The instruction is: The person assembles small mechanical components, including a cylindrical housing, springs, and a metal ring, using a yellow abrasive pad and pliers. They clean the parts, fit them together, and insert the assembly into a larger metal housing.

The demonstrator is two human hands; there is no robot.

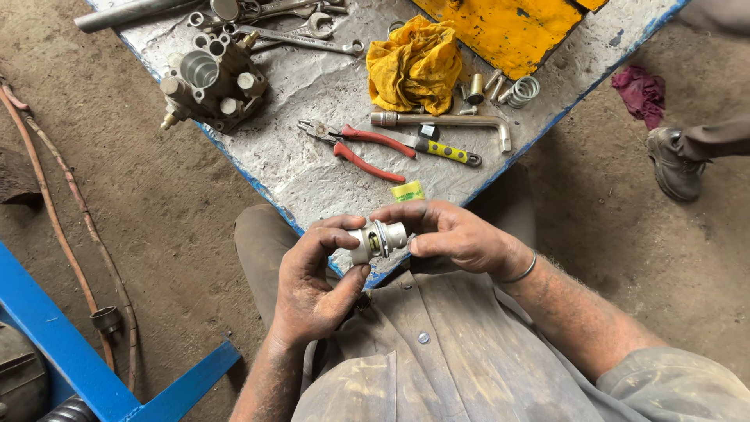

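Both hands met at the table's near corner: the left hand (312, 285) and the right hand (453, 234) pinched a small white valve part (377, 239) between fingertips, one at each end. Just beyond the knuckles lay red-handled pliers (363, 148), an L-shaped socket wrench (445, 122) and a crumpled yellow rag (414, 66); the metal pump body (212, 86) sat farther off, beyond the left hand.

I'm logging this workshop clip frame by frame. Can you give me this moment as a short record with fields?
setting: silver-painted table with blue edge, dirt floor
left hand: grips small metal valve part
right hand: pinches the same part's other end
on table: red-handled pliers, L-shaped socket wrench, yellow rag, metal pump block, spring
nearby: another person's shoe
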